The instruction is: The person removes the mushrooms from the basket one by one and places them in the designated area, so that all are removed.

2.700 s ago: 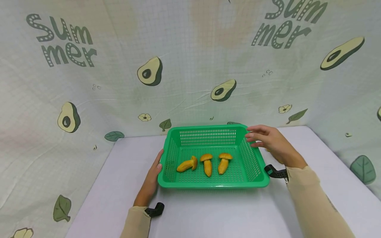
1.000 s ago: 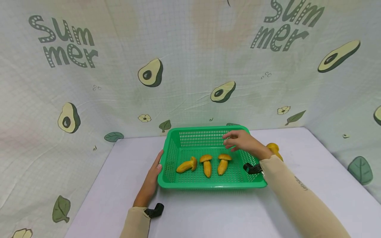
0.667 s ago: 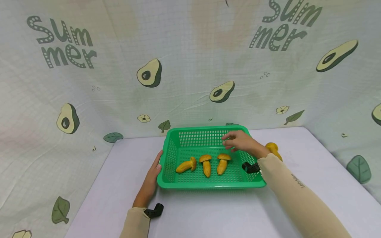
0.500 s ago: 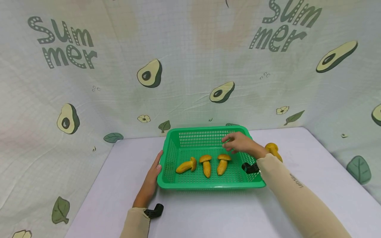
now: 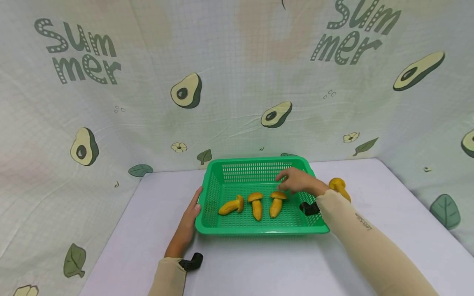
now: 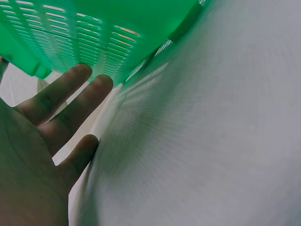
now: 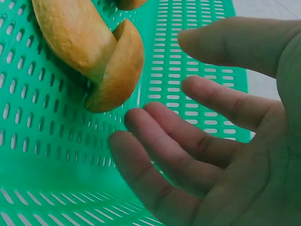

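**Beige Fabric Sleeves (image 5: 370,238) Reach Over a Green Slotted Plastic Basket (image 5: 263,231)**

A person's forearms come in from the near edge, a small black device (image 5: 192,262) strapped at the left wrist and another black device (image 5: 309,208) at the right. Ahead, on a smooth pale-lilac surface (image 5: 259,267), the left hand (image 5: 189,218) lies along the basket's outer left wall, its fingers straight and spread, the thumb up by the rim, apparently to steady the basket rather than lift it.

Inside, on the slotted floor, three ochre mushrooms with domed caps and thick stems, their material hard to tell, lie in a loose row. The left mushroom (image 5: 232,205) points its cap to the right; the middle mushroom (image 5: 256,205) and the right mushroom (image 5: 277,204) turn theirs toward the far wall. The gaps between them seem to leave each one easy to reach.

Just past the right mushroom's cap hangs the right hand (image 5: 298,181), fingers loosely bent, thumb well apart, nothing between them; the forearm crosses above the right wall, probably to spare the rim a knock. Outside that wall, a fourth ochre mushroom (image 5: 339,188) lies on the surface, near the sleeve.

Behind everything rises a pale cloth backdrop (image 5: 222,61) printed with avocados, leaves and "Summer".
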Available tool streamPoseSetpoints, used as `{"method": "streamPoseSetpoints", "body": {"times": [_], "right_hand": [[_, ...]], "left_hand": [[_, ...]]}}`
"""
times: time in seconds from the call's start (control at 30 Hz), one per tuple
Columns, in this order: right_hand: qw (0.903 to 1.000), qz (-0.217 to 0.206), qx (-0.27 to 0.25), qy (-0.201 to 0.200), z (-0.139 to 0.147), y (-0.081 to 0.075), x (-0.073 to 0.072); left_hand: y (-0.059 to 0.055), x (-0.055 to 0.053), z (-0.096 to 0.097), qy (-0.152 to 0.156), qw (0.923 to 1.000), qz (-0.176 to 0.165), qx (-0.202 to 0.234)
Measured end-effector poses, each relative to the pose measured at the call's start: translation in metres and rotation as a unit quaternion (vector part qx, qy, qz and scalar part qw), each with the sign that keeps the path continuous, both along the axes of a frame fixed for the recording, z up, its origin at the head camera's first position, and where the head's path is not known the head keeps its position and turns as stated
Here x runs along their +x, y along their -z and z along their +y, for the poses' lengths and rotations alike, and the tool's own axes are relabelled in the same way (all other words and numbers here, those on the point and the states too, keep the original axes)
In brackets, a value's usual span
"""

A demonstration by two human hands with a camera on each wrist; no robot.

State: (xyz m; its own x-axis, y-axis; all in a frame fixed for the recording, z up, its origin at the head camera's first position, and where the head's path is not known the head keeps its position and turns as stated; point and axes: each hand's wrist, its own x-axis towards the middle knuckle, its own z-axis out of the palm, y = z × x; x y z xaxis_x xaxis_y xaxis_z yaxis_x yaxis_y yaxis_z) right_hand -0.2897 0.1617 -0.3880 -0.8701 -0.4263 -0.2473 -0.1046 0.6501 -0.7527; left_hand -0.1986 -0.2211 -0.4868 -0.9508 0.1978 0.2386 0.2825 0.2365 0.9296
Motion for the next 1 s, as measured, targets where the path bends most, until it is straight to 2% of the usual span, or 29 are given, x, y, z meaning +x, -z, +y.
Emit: {"method": "streamPoseSetpoints", "body": {"times": [0.4,0.73,1.0], "right_hand": [[0.9982,-0.018,0.051,-0.028,-0.0008,0.0006,-0.0021],[0.9928,0.009,0.105,-0.056,-0.0033,0.0037,-0.0024],[0.9911,0.009,0.117,-0.063,-0.0052,0.0063,-0.0004]], "left_hand": [[-0.0006,-0.0023,0.0003,0.003,1.0000,0.004,0.003],[-0.0032,-0.0005,0.0018,0.002,1.0000,0.000,0.004],[-0.0030,0.0008,0.0010,-0.001,1.0000,-0.004,0.002]]}}
